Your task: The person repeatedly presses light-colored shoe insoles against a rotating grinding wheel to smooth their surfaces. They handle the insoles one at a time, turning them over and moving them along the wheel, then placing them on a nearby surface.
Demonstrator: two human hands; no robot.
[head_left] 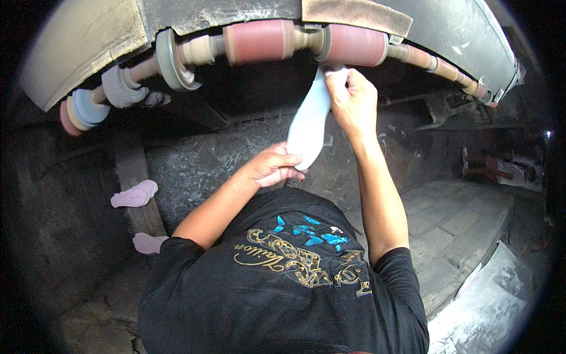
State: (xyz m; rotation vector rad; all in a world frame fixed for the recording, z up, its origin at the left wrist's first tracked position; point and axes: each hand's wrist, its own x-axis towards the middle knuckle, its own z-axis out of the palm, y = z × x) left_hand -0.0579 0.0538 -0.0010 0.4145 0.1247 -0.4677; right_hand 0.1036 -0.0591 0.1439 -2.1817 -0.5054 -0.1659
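Note:
Both my hands hold a pale blue-white shoe insole point(311, 121) lengthwise under a row of rollers. My left hand point(277, 166) pinches its near, rounded end between thumb and fingers. Near the other end, my right hand point(354, 100) grips it with the thumb on top and fingers curled. That far end reaches the underside of a reddish sanding roller point(356, 45); whether it touches, I cannot tell. The roller's surface looks smeared, as if turning. A second reddish roller point(259, 42) sits on the same shaft to the left.
Further along the shaft are a grey-green wheel point(171, 59), a fuzzy grey wheel point(122, 87) and slim rollers point(436, 63). A dark hood point(224, 12) covers the top. Pink insoles point(135, 194) lie stacked on a beam point(138, 159) at left. Scraps litter the floor point(194, 153).

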